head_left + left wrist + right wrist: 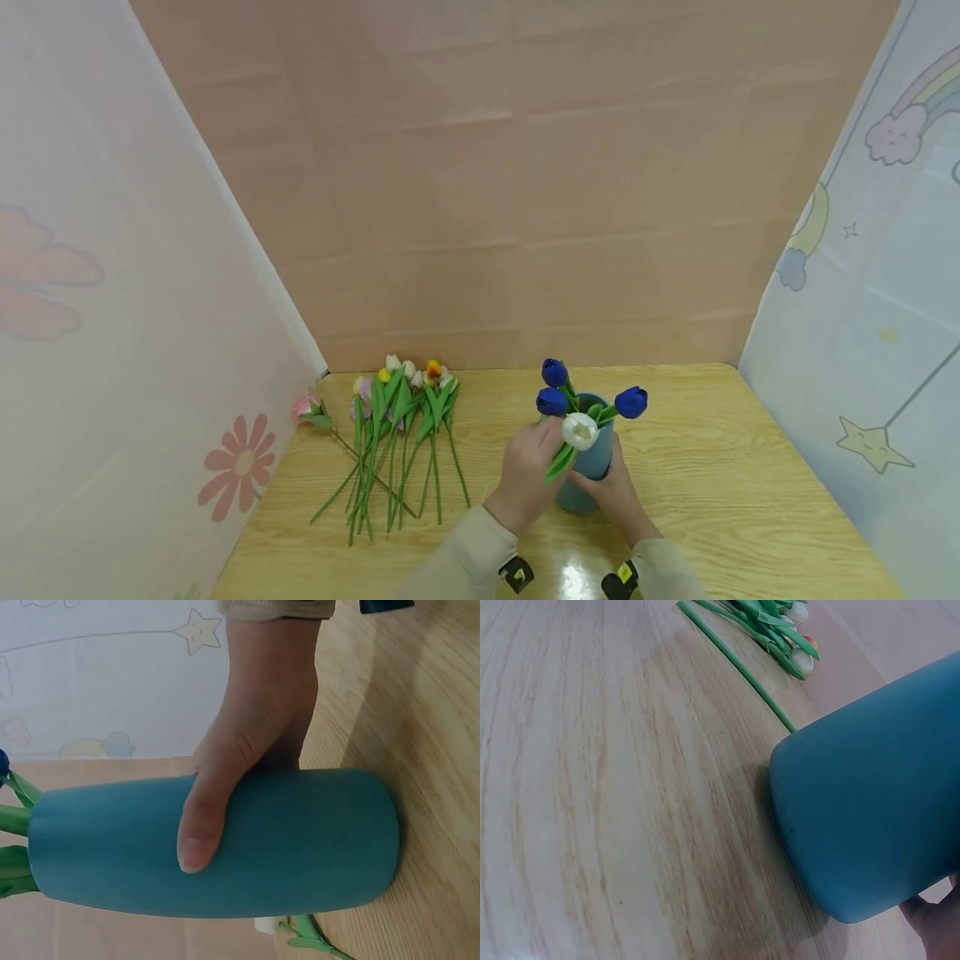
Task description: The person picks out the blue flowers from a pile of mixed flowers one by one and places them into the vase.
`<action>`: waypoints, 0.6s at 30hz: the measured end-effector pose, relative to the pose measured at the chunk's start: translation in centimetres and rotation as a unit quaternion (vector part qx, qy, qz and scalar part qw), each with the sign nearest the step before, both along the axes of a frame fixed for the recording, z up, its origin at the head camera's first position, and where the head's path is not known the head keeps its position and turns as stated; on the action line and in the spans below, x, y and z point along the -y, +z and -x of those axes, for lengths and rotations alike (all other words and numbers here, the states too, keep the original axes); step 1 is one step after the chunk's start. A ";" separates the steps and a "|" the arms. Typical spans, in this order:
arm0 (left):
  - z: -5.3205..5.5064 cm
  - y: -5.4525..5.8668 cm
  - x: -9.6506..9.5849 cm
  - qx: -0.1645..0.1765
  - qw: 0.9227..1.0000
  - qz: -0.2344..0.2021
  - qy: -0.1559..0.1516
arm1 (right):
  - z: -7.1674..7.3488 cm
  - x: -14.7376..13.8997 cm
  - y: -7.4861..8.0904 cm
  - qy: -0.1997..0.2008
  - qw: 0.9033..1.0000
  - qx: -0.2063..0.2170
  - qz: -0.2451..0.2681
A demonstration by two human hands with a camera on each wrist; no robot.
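Observation:
A blue-teal vase (576, 498) stands on the table, three blue tulips (632, 402) rising from its mouth. My right hand (618, 492) grips the vase from the right side; in the left wrist view its thumb (201, 832) lies across the wall of the vase. My left hand (525, 471) holds a white tulip (581, 432) in curled fingers, with the bloom in front of the vase's rim and the leaves hanging outside. The lower stem of that tulip is hidden in the head view. In the right wrist view the vase (870, 802) hides most of my right hand.
Left on the wooden table (697, 467) lie several tulips (393, 408), white, yellow, lilac and orange, their stems toward me. A pink flower (306, 406) lies at their far left. A green stem (739, 666) runs behind the vase in the right wrist view. Printed sheets surround the table.

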State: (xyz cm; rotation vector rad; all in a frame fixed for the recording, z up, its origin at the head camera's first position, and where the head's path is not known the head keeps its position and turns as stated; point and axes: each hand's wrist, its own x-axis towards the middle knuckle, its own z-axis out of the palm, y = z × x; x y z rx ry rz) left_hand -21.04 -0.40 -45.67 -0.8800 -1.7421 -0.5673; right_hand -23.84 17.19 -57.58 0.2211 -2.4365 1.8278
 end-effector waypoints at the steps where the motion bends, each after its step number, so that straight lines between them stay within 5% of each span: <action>1: 0.2 -0.1 0.0 0.002 1.000 0.004 0.008 | 0.2 0.0 -0.3 -0.001 1.000 0.003 0.002; 6: 0.9 -0.9 -0.4 0.052 0.996 0.043 0.063 | 0.1 0.1 -0.6 -0.006 1.000 -0.003 0.000; 10: 0.8 -1.7 -0.3 0.150 0.975 0.133 0.094 | 0.1 0.1 -0.9 -0.008 0.999 -0.030 -0.013; 15: 0.4 -2.5 0.5 0.256 0.936 0.226 0.078 | 0.2 0.0 -1.0 -0.012 0.999 -0.043 -0.017; 18: 0.3 -2.7 1.4 0.279 0.937 0.208 0.037 | 0.2 0.1 -0.9 -0.010 0.999 -0.029 -0.012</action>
